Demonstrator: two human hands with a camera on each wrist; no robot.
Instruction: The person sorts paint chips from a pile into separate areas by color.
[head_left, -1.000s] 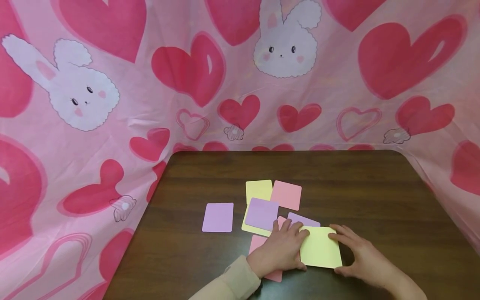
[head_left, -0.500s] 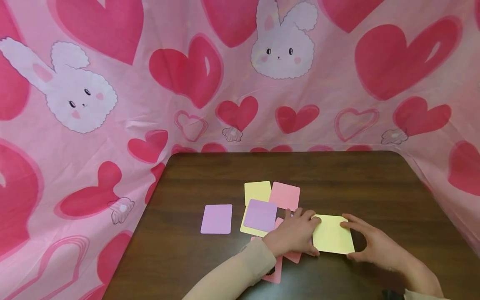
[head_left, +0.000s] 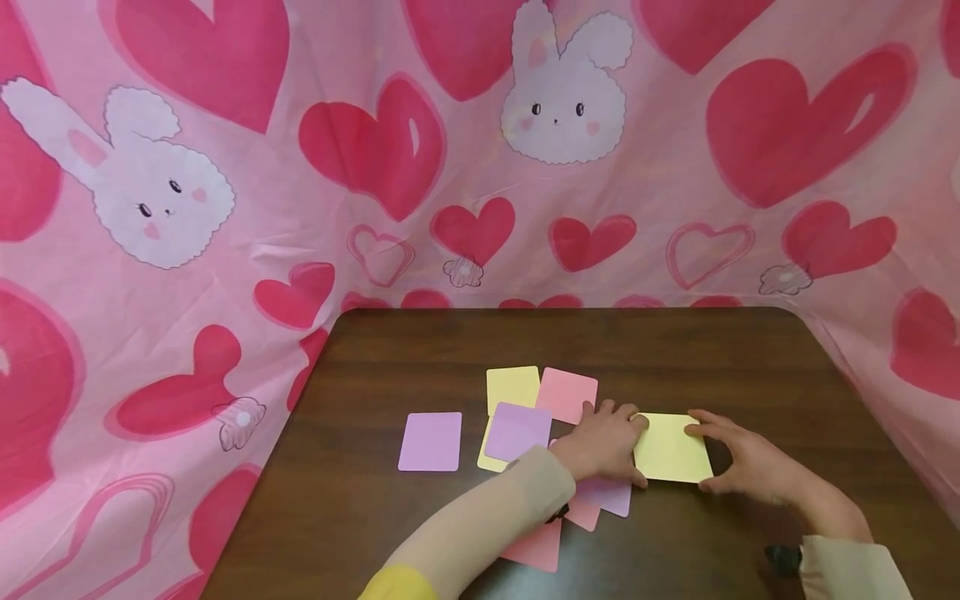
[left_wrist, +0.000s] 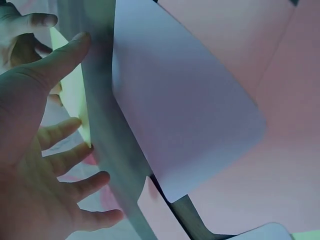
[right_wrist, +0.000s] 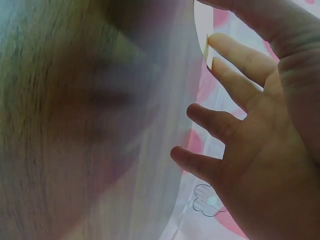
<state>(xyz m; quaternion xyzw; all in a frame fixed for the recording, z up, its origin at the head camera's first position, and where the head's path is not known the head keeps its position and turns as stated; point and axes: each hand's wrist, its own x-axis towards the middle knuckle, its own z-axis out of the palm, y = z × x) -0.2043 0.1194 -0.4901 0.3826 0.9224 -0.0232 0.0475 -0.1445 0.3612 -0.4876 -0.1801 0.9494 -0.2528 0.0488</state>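
Observation:
A square yellow card with rounded corners is held between both hands in the head view. My left hand grips its left side, index finger at the far corner and thumb at the near one. Opposite it, my right hand grips the right side the same way. In the left wrist view, the yellow card appears edge-on beyond the left thumb. Just below the left hand lie a purple card and a pink card, overlapping. Only a sliver of the yellow card shows in the right wrist view.
Overlapping at the table's middle are a yellow card, a pink card and a purple card over another yellow one. A lone purple card lies left. The left sleeve partly covers a pink card. Printed cloth hangs behind the table.
Both hands have moved the yellow card to the right and farther from the body. Pink and purple cards that were covered by it and the left hand now show below the left hand.

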